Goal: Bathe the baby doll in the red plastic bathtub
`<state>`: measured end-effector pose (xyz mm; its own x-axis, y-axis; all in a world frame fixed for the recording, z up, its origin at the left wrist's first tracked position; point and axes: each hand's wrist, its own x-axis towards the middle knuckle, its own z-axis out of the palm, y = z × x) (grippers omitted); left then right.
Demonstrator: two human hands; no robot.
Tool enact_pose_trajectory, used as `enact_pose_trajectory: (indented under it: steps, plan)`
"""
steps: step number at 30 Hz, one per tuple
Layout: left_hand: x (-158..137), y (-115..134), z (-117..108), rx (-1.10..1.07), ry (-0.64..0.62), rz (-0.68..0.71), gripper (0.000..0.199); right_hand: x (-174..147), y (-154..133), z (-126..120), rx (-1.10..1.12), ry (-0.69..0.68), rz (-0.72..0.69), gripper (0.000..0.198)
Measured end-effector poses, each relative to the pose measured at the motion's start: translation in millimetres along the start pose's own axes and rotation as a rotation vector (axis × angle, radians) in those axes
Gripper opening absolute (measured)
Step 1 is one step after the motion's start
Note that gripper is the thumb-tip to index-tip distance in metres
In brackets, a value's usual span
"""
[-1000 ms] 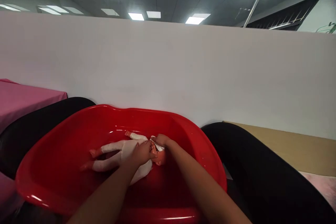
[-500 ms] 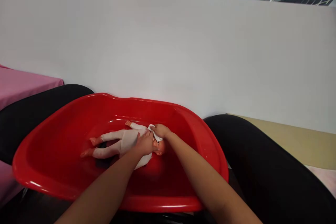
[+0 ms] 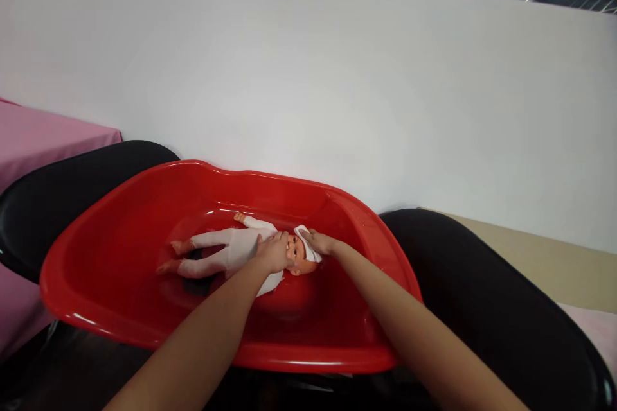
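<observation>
Doll (image 3: 231,250) on its back in the red tub (image 3: 120,218), lying along the tub floor, head toward three o'clock, feet toward nine. Left hand (image 3: 272,252) is curled down on the doll's chest, right under the chin, fingers bent and pressing rather than pinching. Right hand (image 3: 322,243) comes in from four o'clock and rests on the white cloth (image 3: 304,236) that covers the top of the doll's head, fingers flat and close together on it; whether the thumb grips the cloth, I cannot tell. Both forearms run up from six o'clock. Black cushions (image 3: 486,308) flank the tub at nine and three, white wall (image 3: 337,90) at twelve, pink cover (image 3: 43,141) at ten, tan surface (image 3: 544,257) at three.
</observation>
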<state>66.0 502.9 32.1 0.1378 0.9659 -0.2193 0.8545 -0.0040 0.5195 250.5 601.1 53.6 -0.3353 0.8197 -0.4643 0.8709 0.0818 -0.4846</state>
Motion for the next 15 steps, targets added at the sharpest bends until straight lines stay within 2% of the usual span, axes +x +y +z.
enact_pose_trajectory:
  steps: [2,4,5,6,8,10,12,15]
  plan:
    - [0.0,-0.1,-0.5,0.001,0.002,-0.001,0.082,-1.7,3.3,-2.8,0.015,-0.042,-0.048,0.074]
    - [1.2,-1.3,0.0,0.001,0.023,-0.004,0.078,-1.9,7.5,-8.2,0.032,-0.131,-0.153,0.068]
    - [2.4,-2.2,0.6,0.000,0.033,-0.007,0.075,-2.0,9.7,-11.0,0.028,-0.175,-0.216,0.072]
    - [3.7,-3.1,1.1,-0.003,0.035,-0.010,0.074,-2.3,11.7,-13.4,0.013,-0.213,-0.260,0.085]
    - [6.6,-4.5,2.1,-0.005,0.038,-0.015,0.075,-4.5,13.9,-16.3,-0.047,-0.258,-0.262,0.119]
    - [8.9,-5.2,2.8,-0.014,0.037,-0.019,0.077,-9.1,12.1,-17.5,-0.092,-0.258,-0.209,0.133]
    - [10.2,-5.5,3.2,-0.027,0.052,-0.030,0.074,-14.8,7.3,-19.7,-0.098,-0.242,-0.254,0.129]
    - [10.2,-6.5,4.1,-0.043,0.070,-0.034,0.072,-22.0,0.7,-27.3,-0.053,-0.251,-0.408,0.098]
